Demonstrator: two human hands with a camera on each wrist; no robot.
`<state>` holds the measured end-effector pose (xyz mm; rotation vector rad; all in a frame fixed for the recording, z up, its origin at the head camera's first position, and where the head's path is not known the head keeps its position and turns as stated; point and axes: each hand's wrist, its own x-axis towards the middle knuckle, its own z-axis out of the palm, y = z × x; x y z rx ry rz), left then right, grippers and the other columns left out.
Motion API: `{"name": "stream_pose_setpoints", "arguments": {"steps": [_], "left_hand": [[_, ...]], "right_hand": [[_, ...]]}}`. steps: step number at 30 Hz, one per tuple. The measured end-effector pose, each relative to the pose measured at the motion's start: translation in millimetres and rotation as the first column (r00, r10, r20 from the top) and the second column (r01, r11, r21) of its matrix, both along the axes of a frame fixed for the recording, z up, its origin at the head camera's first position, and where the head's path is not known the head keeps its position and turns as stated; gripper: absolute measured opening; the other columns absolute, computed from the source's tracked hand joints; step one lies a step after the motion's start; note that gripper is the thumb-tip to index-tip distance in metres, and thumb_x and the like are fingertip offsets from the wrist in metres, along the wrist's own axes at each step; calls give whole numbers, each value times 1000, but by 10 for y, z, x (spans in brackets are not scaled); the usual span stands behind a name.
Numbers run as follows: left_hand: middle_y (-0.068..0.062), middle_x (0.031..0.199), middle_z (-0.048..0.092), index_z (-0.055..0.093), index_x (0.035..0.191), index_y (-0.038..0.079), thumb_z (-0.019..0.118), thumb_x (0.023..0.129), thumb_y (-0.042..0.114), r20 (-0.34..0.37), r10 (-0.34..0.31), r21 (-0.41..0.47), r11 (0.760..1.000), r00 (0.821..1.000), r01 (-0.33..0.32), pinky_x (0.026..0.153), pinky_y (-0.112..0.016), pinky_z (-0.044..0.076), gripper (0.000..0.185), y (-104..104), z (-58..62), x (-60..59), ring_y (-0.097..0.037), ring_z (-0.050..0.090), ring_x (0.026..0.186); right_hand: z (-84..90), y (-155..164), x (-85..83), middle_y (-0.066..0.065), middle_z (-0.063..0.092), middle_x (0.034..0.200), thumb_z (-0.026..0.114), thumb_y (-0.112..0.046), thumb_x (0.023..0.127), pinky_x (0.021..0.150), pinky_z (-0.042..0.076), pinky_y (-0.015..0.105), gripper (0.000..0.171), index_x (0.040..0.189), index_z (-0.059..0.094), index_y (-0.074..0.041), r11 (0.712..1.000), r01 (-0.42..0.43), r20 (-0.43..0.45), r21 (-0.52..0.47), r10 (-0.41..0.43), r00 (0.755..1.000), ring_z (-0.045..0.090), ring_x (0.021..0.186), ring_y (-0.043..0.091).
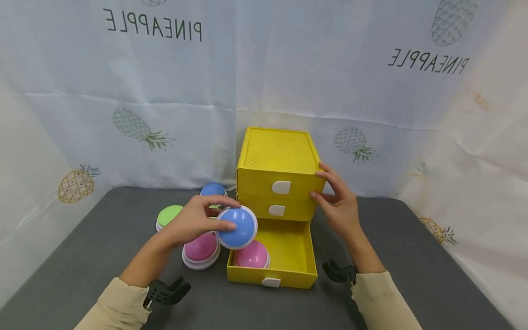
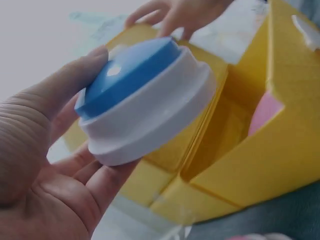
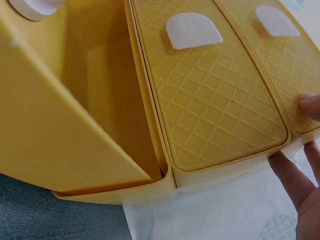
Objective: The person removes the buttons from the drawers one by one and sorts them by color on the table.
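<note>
My left hand [image 1: 197, 219] grips a blue push-button [image 1: 237, 228] with a white base, thumb on the dome and fingers beneath, as the left wrist view shows. It is tilted above the left edge of the open bottom drawer [image 1: 290, 245]. Inside that drawer, at its front left, sits a pink push-button [image 1: 252, 255]. My right hand [image 1: 340, 201] touches the right side of the yellow drawer unit [image 1: 280, 149], its thumb against the front of the upper drawers. In the right wrist view the fingertips rest along the unit's side edge.
On the grey table [image 1: 123, 256], left of the unit, stand another pink push-button [image 1: 200, 247], a green push-button [image 1: 169, 214] and a second blue push-button [image 1: 213, 189] behind. A white curtain [image 1: 206, 128] with pineapple prints hangs behind. The two upper drawers are closed.
</note>
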<state>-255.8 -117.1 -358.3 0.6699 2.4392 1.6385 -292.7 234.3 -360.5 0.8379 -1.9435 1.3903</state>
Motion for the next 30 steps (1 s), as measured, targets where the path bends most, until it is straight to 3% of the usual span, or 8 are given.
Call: {"name": "stream_pose_setpoints", "arguments": {"steps": [6,12,17,19,25,30], "left_hand": [[-26,143,52,65,132,4,79,87,18,21,20,89,996,1000,-21,84,-42,62,49,-315,-63,-97,-27,72,99],[-25,141,56,63,133,4,76,90,17,-2,64,12,998,998,-64,82,-37,61,47,-690,-54,-255,-21,73,97],[-26,142,55,57,140,0,73,93,21,27,131,-20,991,991,-131,85,-29,59,53,-879,-18,-401,-10,70,102],[-24,146,52,54,143,1,72,94,24,43,164,-35,986,985,-163,90,-31,58,57,-934,-19,-468,-12,66,110],[-21,160,37,47,149,4,70,96,33,74,242,-99,967,967,-234,105,-45,51,65,-1096,-58,-683,-38,47,138],[-22,161,35,43,152,5,68,96,41,91,294,-112,952,952,-283,111,-51,45,71,-1178,-110,-851,-41,39,145]], "right_hand": [[-13,12,18,15,46,157,68,15,86,87,55,14,52,136,58,1,1000,18,10,18,-18,1000,45,143,3],[-18,20,18,10,44,159,68,11,89,88,55,14,51,137,57,-2,999,27,33,44,-28,999,43,145,3],[-16,19,20,12,45,158,69,13,87,88,55,14,52,136,58,-1,999,25,22,30,-26,999,44,144,2],[-16,18,24,14,45,157,69,14,86,87,55,14,52,136,58,0,999,25,18,24,-26,1000,44,143,2],[-10,13,27,16,45,157,68,15,87,86,55,13,52,136,58,0,1000,22,10,18,-22,1000,44,143,1],[-11,-4,15,16,44,157,68,14,87,86,56,14,52,136,58,0,1000,9,7,16,-9,1000,44,144,2]]}}
